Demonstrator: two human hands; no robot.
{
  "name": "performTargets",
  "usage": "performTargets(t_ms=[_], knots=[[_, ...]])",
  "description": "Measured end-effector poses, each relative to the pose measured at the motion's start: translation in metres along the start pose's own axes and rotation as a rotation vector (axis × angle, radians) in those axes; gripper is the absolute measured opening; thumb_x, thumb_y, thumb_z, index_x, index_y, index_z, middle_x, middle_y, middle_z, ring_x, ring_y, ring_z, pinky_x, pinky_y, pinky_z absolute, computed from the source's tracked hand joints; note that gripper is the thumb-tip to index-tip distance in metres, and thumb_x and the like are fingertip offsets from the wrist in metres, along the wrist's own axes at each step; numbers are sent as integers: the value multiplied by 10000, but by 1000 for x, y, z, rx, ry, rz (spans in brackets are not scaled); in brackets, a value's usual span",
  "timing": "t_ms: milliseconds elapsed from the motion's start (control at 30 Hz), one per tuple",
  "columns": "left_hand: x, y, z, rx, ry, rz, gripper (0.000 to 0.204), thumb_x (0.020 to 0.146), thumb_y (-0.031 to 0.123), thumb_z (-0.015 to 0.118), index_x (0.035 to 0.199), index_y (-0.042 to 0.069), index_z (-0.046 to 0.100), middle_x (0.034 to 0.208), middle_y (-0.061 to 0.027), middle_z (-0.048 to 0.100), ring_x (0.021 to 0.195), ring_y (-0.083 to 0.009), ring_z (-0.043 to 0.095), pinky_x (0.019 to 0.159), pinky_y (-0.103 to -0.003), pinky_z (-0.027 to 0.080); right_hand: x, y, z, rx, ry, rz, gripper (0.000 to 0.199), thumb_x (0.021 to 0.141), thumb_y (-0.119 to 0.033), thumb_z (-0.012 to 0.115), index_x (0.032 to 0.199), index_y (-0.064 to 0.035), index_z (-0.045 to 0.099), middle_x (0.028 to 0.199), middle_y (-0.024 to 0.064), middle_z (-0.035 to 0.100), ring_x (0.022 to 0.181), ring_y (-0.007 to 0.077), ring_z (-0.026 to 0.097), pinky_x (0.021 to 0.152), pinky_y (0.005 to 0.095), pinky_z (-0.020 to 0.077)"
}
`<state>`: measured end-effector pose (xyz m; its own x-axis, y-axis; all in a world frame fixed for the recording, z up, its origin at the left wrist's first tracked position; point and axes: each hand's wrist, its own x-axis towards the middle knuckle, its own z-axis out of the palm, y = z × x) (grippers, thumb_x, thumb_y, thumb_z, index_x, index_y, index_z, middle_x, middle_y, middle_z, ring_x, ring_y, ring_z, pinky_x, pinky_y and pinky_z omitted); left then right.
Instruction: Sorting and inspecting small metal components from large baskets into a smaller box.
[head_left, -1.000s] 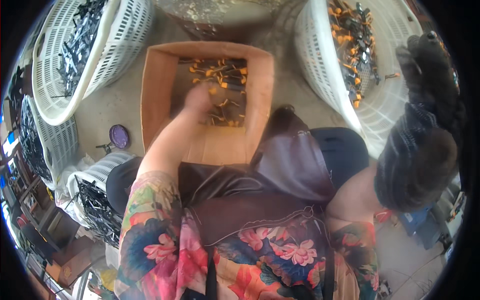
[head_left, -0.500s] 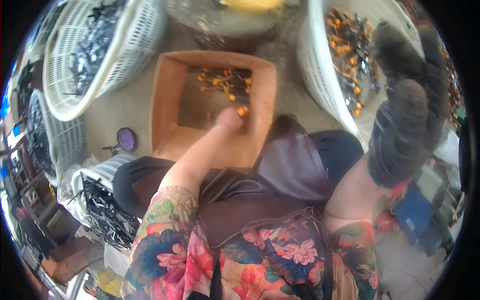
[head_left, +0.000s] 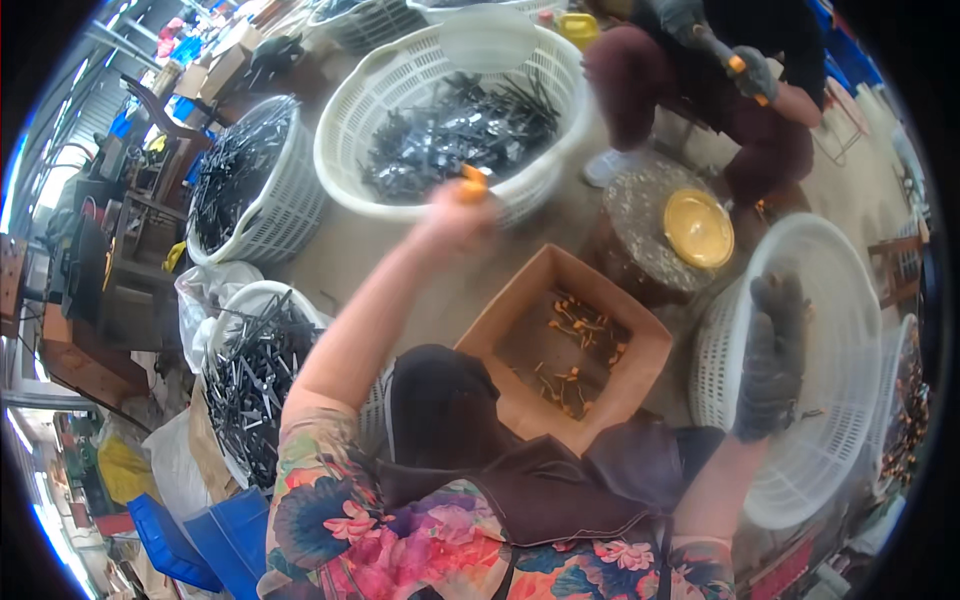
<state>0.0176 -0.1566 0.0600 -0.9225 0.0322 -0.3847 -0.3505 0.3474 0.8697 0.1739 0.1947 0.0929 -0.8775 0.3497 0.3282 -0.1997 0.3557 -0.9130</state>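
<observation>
1. reaching out of the cardboard box, where it had been a second earlier, the bare left hand was over the near rim of the white basket of dark metal parts.
2. fingers were pinched together on a small orange piece; sorting apparently moved from pick to drop.
3. piece blurred; its long axis and pointing could not be told.
4. gloved right hand hung open-fingered, empty, against another white basket.

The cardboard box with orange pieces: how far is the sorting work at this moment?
Done: the white basket already holds many dark metal pieces. In hand: the left hand holds an orange piece over that basket; the gloved right hand is at an almost empty basket. Left: some orange pieces lie in the cardboard box.
</observation>
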Motion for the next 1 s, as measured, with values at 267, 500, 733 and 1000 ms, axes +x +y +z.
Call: performTargets(t_ms=[267,500,733,1000], knots=[[186,-74,-110,794,509,-64,321,770,250,645,1012,39,648,998,-152,664,954,-290,632,825,-382,495,20,2,22,-245,-108,-30,561,903,-146,580,1379,36,345,1137,118,592,1044,157,544,935,288,406],[252,-97,-110,808,404,-375,376,838,347,593,1103,83,639,1159,-109,627,1089,-255,597,887,-367,482,24,22,35,-165,-44,30,557,896,-129,587,1377,28,353,1122,126,600,1030,170,566,911,295,430],[286,-122,-114,393,416,-405,231,798,208,631,969,54,623,986,-89,605,880,-226,587,715,-352,481,28,14,46,-255,-101,56,565,872,-127,621,1368,7,385,1081,92,608,1002,149,574,889,273,436],[254,-101,-111,-424,419,-86,135,720,51,676,810,-2,590,720,-93,577,614,-209,560,515,-374,448,22,18,52,-103,-90,138,549,870,-90,616,1363,4,392,1019,86,620,955,125,569,880,267,442]])
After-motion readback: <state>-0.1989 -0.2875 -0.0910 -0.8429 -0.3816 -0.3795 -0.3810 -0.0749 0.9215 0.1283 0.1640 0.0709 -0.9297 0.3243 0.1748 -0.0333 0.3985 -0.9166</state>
